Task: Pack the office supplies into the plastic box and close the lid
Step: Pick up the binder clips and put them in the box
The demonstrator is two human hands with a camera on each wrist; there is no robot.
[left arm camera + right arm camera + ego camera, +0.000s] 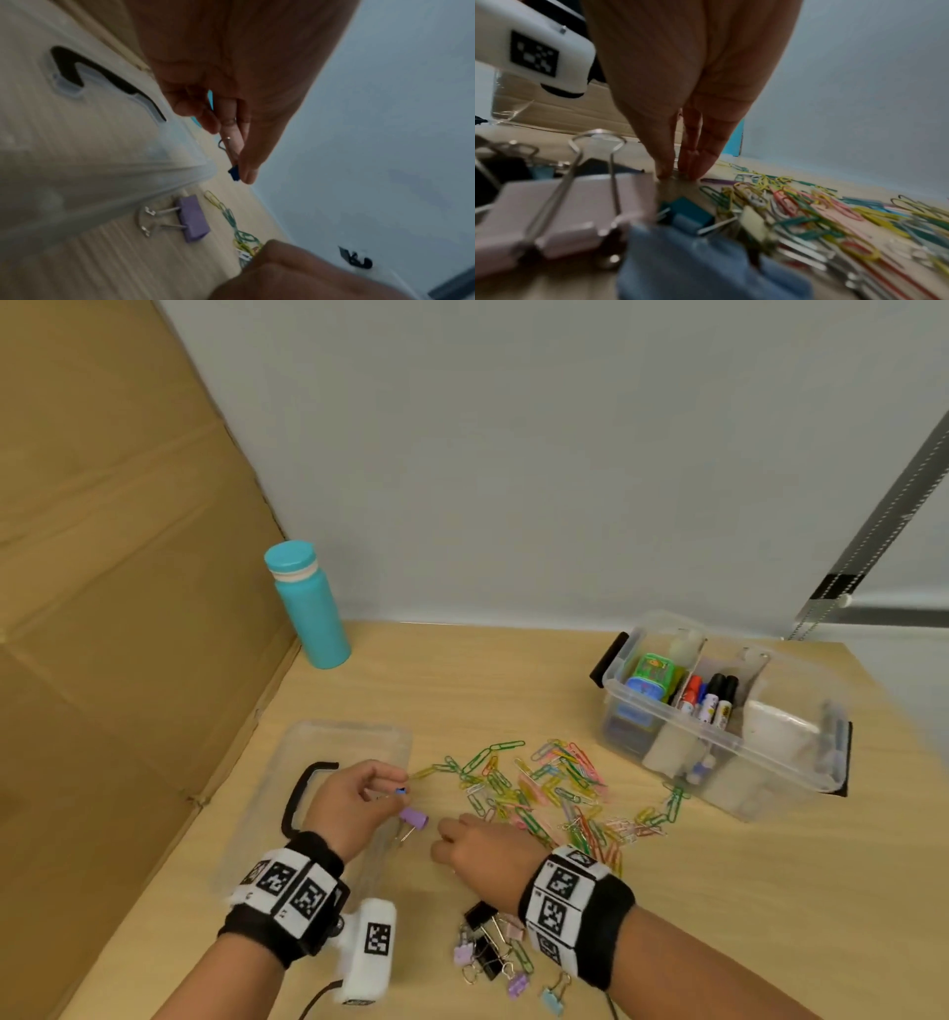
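Only unreadable black-and-white square codes mark both wristbands (292,886).

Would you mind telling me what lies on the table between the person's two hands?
A purple binder clip lies between the left hand and right hand, beside the clear lid; the head view shows it.

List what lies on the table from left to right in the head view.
Bottle → lid → purple clip → paper clips → box.
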